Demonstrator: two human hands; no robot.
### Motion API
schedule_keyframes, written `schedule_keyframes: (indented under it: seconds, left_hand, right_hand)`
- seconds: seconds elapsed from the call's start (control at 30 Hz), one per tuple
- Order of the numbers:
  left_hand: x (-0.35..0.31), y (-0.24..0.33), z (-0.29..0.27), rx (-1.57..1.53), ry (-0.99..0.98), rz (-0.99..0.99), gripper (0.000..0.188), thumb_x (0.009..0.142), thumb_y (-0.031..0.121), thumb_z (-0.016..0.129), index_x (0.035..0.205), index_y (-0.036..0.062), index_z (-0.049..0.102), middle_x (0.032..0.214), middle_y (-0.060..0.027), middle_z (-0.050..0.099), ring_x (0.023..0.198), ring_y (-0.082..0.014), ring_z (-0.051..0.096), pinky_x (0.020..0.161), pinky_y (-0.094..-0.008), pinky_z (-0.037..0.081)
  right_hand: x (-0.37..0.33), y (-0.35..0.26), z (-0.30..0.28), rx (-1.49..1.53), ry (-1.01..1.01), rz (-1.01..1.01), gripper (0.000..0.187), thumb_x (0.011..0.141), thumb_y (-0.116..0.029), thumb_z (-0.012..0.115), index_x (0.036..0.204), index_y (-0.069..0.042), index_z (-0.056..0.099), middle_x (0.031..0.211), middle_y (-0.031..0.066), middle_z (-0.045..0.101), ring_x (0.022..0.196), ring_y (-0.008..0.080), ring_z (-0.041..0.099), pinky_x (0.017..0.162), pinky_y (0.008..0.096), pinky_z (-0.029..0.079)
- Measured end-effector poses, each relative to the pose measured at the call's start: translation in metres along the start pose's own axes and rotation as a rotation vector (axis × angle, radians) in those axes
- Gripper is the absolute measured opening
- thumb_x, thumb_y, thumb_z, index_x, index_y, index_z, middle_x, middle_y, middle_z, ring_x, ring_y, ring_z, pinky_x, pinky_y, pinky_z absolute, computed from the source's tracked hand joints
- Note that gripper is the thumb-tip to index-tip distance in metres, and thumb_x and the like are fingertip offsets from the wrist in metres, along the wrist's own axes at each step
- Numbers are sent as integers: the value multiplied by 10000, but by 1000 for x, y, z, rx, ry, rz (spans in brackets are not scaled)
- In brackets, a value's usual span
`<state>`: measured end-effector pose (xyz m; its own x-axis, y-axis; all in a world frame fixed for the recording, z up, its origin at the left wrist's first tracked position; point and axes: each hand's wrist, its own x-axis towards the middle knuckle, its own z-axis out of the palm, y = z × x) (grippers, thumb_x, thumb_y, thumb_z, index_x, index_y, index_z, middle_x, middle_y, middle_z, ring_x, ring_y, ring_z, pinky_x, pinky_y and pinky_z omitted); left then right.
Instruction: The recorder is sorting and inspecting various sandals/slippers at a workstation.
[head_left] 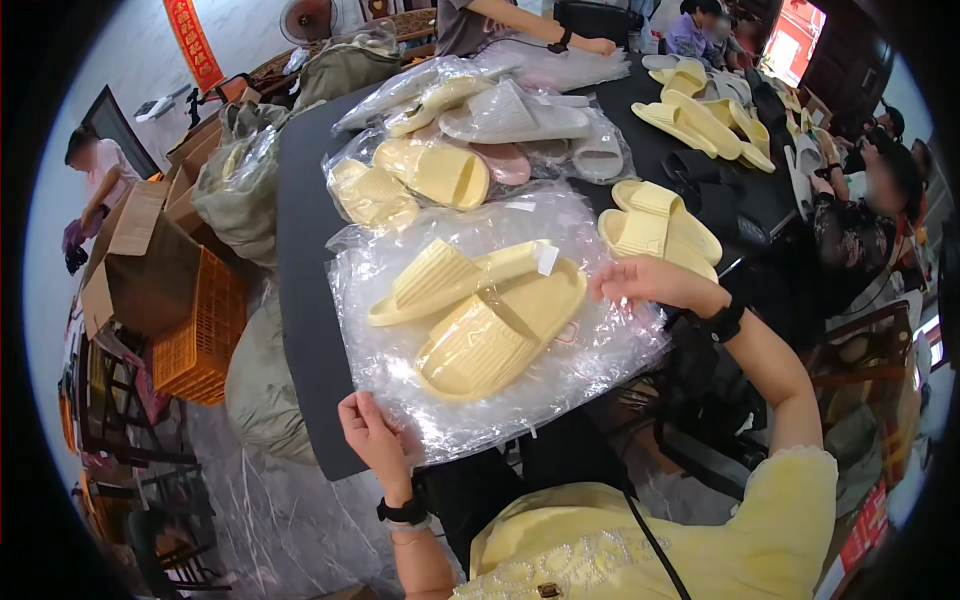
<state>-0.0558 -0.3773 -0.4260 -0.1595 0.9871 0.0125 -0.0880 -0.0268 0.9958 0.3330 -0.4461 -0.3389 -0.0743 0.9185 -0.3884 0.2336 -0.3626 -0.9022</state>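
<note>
A pair of pale yellow slippers [478, 345] lies in front of me on a stack of clear plastic bags [375, 300], partly under shiny film, with a small white tag on one slipper. At the stack's near left corner, my left hand [378, 440] pinches the edge of the plastic. My right hand [655, 283] rests by the stack's right side, close to a slipper's heel, its fingers stretched out and slightly bent on the plastic. Just beyond that hand sits another pale yellow slipper pair [655, 228], unwrapped.
Bagged slippers [430, 172] in yellow, white and pink pile up farther back on the dark table [305, 230]. Loose yellow slippers [705, 125] and black slippers [720, 205] lie at the far right. Leftward stand an orange crate [205, 325], cardboard boxes and sacks. Several people work around.
</note>
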Motion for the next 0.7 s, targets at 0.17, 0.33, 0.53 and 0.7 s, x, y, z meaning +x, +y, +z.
schedule_keyframes:
  seconds: [0.17, 0.33, 0.53, 0.7]
  left_hand:
    - [-16, 22, 1, -21, -8, 173, 137, 957, 159, 493, 888, 41, 485, 623, 33, 417, 468, -10, 351, 415, -172, 281]
    - [-19, 22, -12, 637, 22, 266, 118, 911, 84, 535, 968, -12, 499, 711, -39, 499, 621, -129, 482, 574, -268, 422]
    - [-22, 37, 5, 1056, -86, 662, 596, 810, 6, 532, 1367, -11, 322, 1446, -192, 276, 1359, -352, 229, 1081, -437, 225]
    - [-19, 10, 16, 1217, -331, 427, 705, 918, 356, 428, 1434, -20, 131, 1504, -198, 110, 1395, -347, 92, 1106, -490, 84]
  right_hand:
    - [0, 31, 6, -555, -74, -81, 370, 826, -202, 649, 1139, -21, 571, 957, 55, 619, 874, 163, 561, 800, 286, 456]
    - [2, 12, 11, -520, -38, -106, 352, 808, -226, 672, 1102, -48, 597, 903, 55, 600, 827, 131, 562, 726, 270, 455]
    - [29, -15, 8, -764, -20, -562, 406, 798, -231, 671, 1166, -87, 575, 1015, 103, 579, 951, 239, 561, 798, 340, 458]
    - [44, -32, 23, -1378, 84, -734, 487, 811, -240, 620, 1268, -144, 479, 1143, 122, 528, 1054, 282, 507, 845, 399, 439]
